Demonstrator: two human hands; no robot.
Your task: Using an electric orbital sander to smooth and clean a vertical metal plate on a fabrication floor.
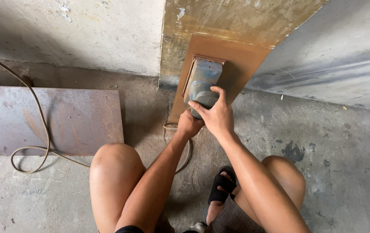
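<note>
A grey-blue, box-shaped electric sander (202, 80) sits flat against a rusty brown metal sheet (236, 64) that leans against the stained concrete wall (236, 21) in the corner, its lower edge on the floor. Set upright like this, the sheet faces the squatting person, and the tool's pad can lie flush on it.

The right hand (217, 114) is wrapped over the sander's rounded rear grip, fingers curled closed around it and the thumb raised along the side, which seems to press the tool onto the sheet. The left hand (189, 124) is tucked just beneath, closed at the tool's lower end; exactly what its fingers clasp is hidden by the right hand. Both forearms reach forward between the bent knees, wrists close together.

A pale power cord (34, 129) loops across the grey concrete floor (344, 164) and over a second rusty flat steel plate (64, 121) lying to the left. A foot in a black sandal (219, 190) rests below.
</note>
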